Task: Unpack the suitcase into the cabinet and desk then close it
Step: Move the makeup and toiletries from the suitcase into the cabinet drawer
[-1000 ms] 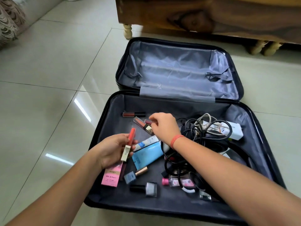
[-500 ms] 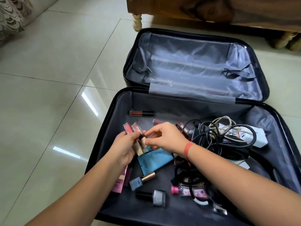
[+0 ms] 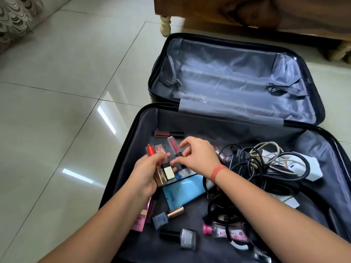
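Over the open suitcase (image 3: 237, 122) on the floor, the left hand (image 3: 144, 175) grips a small bunch of lip tubes (image 3: 163, 168), its fingers curled round them. The right hand (image 3: 201, 158) pinches one more lip tube (image 3: 173, 146) with finger and thumb, right up against the bunch.

I think the person is gathering the little makeup things into one hand to carry them away. Next, the pinched tube has to slide into the left hand's grip, and that hand must squeeze gently so nothing slips out.

Another tube (image 3: 169, 134) lies near the back wall of the near half. A blue tube (image 3: 182, 194), two nail polish bottles (image 3: 182, 237), a pink box (image 3: 139, 217), a tangle of cables (image 3: 245, 168) and a white charger (image 3: 311, 168) also wait inside. The far half shows only its grey lining. There is a lot left to unpack, so it is too soon to close the case.
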